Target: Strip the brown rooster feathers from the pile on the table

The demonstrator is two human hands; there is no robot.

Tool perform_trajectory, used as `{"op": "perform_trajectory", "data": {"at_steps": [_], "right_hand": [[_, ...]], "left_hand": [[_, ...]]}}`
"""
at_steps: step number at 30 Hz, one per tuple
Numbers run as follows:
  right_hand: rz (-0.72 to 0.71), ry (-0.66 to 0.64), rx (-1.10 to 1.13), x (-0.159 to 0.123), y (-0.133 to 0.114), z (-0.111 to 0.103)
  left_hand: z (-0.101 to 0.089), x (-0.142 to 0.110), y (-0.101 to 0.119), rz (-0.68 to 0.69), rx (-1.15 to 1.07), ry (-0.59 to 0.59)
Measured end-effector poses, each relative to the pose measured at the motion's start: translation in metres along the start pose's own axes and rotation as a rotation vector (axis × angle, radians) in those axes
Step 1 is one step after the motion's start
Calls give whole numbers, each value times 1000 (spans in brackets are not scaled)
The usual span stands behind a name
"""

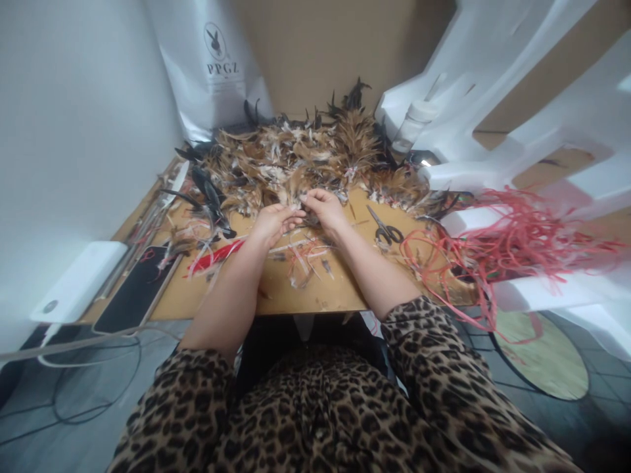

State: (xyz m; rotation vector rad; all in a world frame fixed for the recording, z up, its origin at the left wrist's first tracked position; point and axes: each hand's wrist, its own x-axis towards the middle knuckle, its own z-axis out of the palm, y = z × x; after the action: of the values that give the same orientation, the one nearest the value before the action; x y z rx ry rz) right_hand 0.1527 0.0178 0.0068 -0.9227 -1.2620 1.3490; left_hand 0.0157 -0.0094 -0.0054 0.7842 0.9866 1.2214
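Observation:
My left hand and my right hand meet over the near edge of a feather heap, thumbs and fingers pinched closed. Between the fingertips is a small bunch of feathers; its lower ends are hidden by the fingers, and I cannot tell exactly where it parts from the heap behind. That heap of brown, white and black feathers covers the back of the wooden table. Black-handled scissors lie to the right of my right hand. Below my wrists are scraps of pink and white ribbon.
Tangled red-pink ribbon spills over white foam pieces at the right. A dark phone and a white power bank with a cable lie on the left. A clear bottle and a white bag stand behind.

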Motion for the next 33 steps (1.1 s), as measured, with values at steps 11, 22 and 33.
{"op": "perform_trajectory", "data": {"at_steps": [11, 22, 33], "right_hand": [[-67, 24, -55, 2, 11, 5], [-408, -21, -726, 11, 10, -26], [-470, -108, -1165, 2, 6, -7]], "left_hand": [[2, -1, 1, -20, -3, -39], [-5, -2, 19, 87, -95, 156], [-7, -2, 18, 86, -102, 163]]}}
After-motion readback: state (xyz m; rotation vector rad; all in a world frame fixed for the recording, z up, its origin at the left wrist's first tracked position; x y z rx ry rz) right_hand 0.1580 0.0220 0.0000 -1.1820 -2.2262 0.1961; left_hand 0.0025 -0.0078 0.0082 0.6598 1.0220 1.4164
